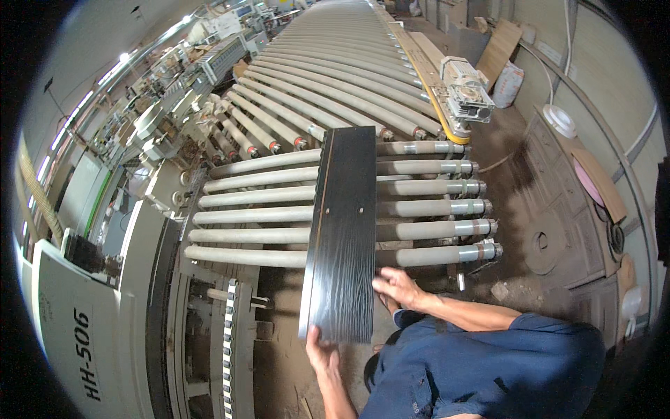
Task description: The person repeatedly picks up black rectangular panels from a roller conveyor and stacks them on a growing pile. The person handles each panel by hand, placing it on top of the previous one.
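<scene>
A long black wood-grain panel (pixel 342 230) lies lengthwise across the near rollers, its close end sticking out past them toward me. Two small pale marks show on its upper face, and a thin light line runs along its left side. My left hand (pixel 323 355) grips the near left corner, thumb against the edge. Farther up the right edge, my right hand (pixel 401 288) holds the panel, with some of its fingers hidden below.
Pale rollers (pixel 255 216) support the panel, and a long roller conveyor (pixel 328 63) stretches away behind. A white machine (pixel 84 328) stands at the left, beside a black-and-white toothed strip (pixel 228 349). A motor (pixel 466 89) sits on the conveyor's right rail. Grey carved panels (pixel 541 209) lean along the right wall.
</scene>
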